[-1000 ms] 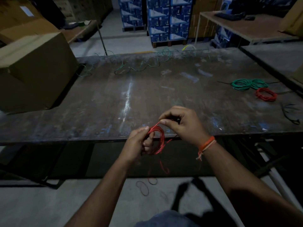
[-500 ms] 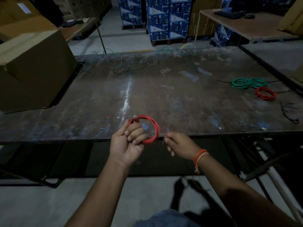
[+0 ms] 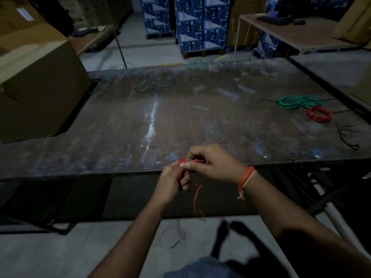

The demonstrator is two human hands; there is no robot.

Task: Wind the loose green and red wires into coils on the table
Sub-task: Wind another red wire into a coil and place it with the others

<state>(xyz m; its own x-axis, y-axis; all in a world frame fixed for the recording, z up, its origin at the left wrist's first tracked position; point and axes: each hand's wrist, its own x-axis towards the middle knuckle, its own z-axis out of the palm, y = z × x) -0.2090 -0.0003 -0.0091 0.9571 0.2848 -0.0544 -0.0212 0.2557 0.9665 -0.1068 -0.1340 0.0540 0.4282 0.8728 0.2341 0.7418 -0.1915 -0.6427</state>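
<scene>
We see a big worn table (image 3: 124,125) filling mid-frame, with a cardboard box (image 3: 38,83) on its left end, upper left of the frame. Loose green wire (image 3: 166,81) snakes along the table's far edge, top centre. At right of the frame a wound green coil (image 3: 297,101) lies on the table, a red coil (image 3: 319,114) just beside it on the near side, a black wire (image 3: 347,135) nearer still. At lower centre, over the table's near edge, the right hand (image 3: 214,163) pinches a strand of the red wire (image 3: 181,167) with curled fingers; the left hand (image 3: 170,183) grips the small red bundle. The red tail (image 3: 195,199) hangs below the hands toward the floor. Orange wristband (image 3: 246,178) on the right wrist.
</scene>
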